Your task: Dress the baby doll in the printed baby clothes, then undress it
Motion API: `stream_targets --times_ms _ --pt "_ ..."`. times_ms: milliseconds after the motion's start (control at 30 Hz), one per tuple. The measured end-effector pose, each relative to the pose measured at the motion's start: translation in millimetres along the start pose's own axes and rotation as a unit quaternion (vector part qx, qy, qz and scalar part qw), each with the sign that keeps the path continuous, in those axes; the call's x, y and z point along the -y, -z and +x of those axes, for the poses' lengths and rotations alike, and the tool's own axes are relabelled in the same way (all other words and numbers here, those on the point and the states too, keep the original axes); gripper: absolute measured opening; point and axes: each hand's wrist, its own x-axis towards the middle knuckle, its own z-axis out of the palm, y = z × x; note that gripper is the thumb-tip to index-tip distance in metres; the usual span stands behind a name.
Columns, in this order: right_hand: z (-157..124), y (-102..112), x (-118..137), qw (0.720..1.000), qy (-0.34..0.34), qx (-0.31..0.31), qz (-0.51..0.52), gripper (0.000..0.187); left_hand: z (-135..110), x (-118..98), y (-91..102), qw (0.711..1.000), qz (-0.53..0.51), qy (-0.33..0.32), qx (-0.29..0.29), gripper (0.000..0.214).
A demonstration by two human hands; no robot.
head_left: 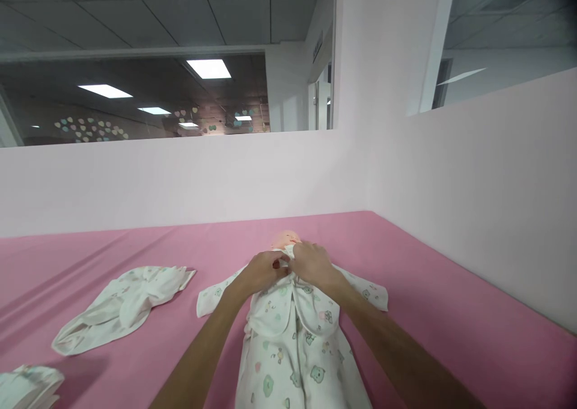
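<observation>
A baby doll (285, 239) lies on its back on the pink table cover (451, 313), head toward the wall, dressed in a white printed romper (288, 349). My left hand (261, 270) and my right hand (311, 263) meet at the doll's neck. Both have their fingers pinched together on the romper's collar, just below the chin. The doll's sleeves spread out to either side of my wrists. Most of the doll's face is hidden behind my hands.
A second white printed garment (121, 307) lies crumpled on the cover to the left. A folded white piece (27, 388) sits at the bottom left corner. Pale pink walls (473, 198) close the table at the back and right.
</observation>
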Motion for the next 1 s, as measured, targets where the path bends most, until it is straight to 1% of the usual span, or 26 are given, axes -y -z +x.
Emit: stream_targets --times_ms 33,133,200,267,400,467,567,667,800,1000 --pt "0 2 0 1.0 0.001 -0.003 0.013 0.021 1 -1 -0.6 1.0 0.0 -0.002 -0.001 0.016" --pt "-2 11 2 0.998 0.004 0.006 0.057 0.03 3 -2 -2.6 1.0 0.015 -0.002 -0.017 0.028" --pt "-4 17 3 0.995 0.005 0.009 0.101 0.031 3 -3 -3.1 0.999 0.031 -0.005 -0.031 0.031" --pt "-5 20 5 0.988 0.001 0.009 0.152 0.029 3 -4 -1.4 0.999 0.03 -0.012 -0.042 0.03" --pt "-2 17 3 0.966 -0.023 0.006 0.258 0.024 -2 -5 7.4 0.997 -0.05 -0.027 -0.049 0.02" --pt "1 12 1 0.953 -0.034 0.009 0.302 0.021 -4 -4 11.6 0.994 -0.095 -0.027 -0.041 0.02" --pt "5 8 -2 0.935 -0.042 0.026 0.352 0.017 -6 -1 15.1 0.991 -0.135 -0.013 -0.02 0.022" --pt "6 7 -4 0.922 -0.051 0.043 0.381 0.013 -7 2 17.2 0.988 -0.154 -0.001 -0.014 0.025" --pt "4 9 -2 0.911 -0.062 0.054 0.403 0.008 -6 6 18.7 0.986 -0.164 0.005 -0.01 0.024" --pt "4 7 -1 0.903 -0.084 0.058 0.417 0.006 -5 8 16.5 0.99 -0.137 0.003 -0.013 0.025"
